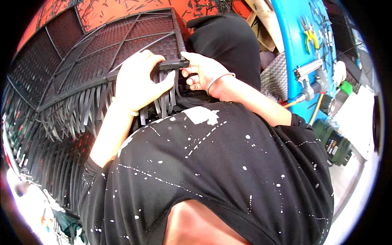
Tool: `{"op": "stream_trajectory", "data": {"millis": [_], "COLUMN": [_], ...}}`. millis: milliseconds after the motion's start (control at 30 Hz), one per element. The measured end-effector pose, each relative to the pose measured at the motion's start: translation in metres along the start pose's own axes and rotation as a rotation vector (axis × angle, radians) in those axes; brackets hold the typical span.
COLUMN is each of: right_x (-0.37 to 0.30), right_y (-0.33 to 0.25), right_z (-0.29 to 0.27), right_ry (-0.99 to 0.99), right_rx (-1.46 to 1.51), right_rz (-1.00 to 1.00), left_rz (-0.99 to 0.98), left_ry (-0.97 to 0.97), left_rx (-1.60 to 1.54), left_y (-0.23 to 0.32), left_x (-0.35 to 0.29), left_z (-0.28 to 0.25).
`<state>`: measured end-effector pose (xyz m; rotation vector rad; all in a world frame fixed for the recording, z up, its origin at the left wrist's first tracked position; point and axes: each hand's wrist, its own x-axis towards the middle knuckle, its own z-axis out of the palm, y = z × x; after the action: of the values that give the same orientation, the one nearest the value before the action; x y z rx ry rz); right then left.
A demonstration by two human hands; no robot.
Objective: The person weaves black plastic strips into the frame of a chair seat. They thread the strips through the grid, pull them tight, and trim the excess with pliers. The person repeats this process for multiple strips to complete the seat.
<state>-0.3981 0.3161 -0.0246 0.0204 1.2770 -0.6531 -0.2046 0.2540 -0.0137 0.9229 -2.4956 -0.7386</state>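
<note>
Dark woven panel [102, 49] — both hands (left [136, 79], right [202, 71]) curl closed on its frame edge [173, 64].

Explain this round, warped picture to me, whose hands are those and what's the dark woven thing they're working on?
The single picture comes from a wide fisheye camera on a person's head, looking down, so straight edges bend. Both bare hands are that person's own. The left hand lies on the edge of a dark woven wicker panel, over its loose strip ends. The right hand, wearing a bangle, pinches the panel's corner. Below is their black paint-spattered shirt. On the right, a blue board has pliers on it.
</note>
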Motion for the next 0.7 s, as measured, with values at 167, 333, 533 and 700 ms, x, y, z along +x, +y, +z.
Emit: {"op": "stream_trajectory", "data": {"millis": [167,333,533,700], "right_x": [0.002,-0.002,-0.004,-0.009], "right_y": [-0.002,-0.003,-0.007,-0.014], "right_z": [-0.009,-0.014,-0.021,-0.021], "right_ry": [0.046,0.153,0.210,0.209], "right_rx": [-0.039,-0.071,-0.040,-0.036], "right_rz": [-0.016,-0.015,0.014,0.112], "left_rz": [0.022,0.002,0.046,0.048], "left_ry": [-0.010,0.015,0.086,0.083], "left_rx": [-0.041,-0.004,-0.066,-0.089], "left_y": [0.006,0.002,0.001,0.001], "left_x": [0.007,0.011,0.013,0.011], "left_z": [0.013,0.038,0.054,0.058]}}
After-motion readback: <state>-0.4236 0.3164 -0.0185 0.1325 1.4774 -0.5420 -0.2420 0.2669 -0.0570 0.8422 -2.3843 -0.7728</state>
